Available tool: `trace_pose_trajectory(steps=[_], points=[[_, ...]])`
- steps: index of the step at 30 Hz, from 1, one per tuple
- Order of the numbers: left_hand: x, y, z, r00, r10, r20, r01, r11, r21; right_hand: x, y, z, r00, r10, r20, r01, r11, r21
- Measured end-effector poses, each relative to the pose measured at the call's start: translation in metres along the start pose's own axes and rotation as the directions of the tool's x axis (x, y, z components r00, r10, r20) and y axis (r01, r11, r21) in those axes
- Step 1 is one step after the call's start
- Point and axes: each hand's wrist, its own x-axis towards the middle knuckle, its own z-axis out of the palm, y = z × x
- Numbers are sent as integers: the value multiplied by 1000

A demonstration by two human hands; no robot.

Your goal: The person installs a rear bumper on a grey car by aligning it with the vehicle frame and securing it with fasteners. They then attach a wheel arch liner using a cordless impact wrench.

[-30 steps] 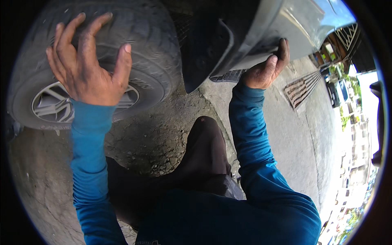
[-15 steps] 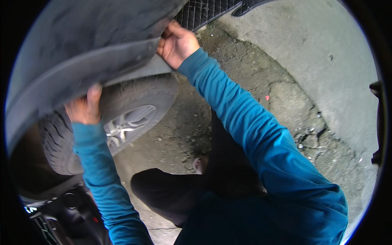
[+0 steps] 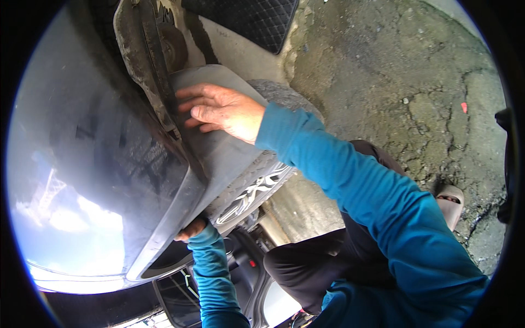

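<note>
My right hand (image 3: 221,111) is open, its fingers spread over a grey plastic panel (image 3: 216,146) that looks like a wheel arch liner. The fingertips are beside a dirty dark strip (image 3: 145,60) along the car's lower edge; I cannot tell whether they touch it. My left hand (image 3: 191,229) reaches up to the rim of the wheel arch (image 3: 167,232), and its fingers are mostly hidden there. Between my two arms is the car's wheel (image 3: 254,191), with its silver spokes. The glossy car body (image 3: 82,164) fills the left side.
Below the wheel, a car door (image 3: 246,268) stands ajar near my left forearm. A black quilted mat (image 3: 246,22) lies on the ground at the top. Cracked, rough concrete (image 3: 383,82) spreads to the right, with my sandalled foot (image 3: 450,205) on it.
My view has swung toward the car body. My right hand has come off the dark panel's edge and spread its fingers. My left hand now shows lower, at the arch rim.
</note>
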Motion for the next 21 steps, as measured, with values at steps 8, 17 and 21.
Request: trace_pose_trajectory(steps=[8, 17, 21], points=[[-6, -4, -21, 980, -65, 187, 101, 977, -189, 16, -5, 16, 987, -142, -77, 123, 969, -213], [-18, -7, -16, 979, -97, 179, 130, 974, -188, 28, 7, 52, 928, -233, -291, 75, 881, -466], [-16, -7, -15, 981, -88, 173, 122, 973, -194, 29, -5, 50, 956, -93, -280, -29, 915, -402]])
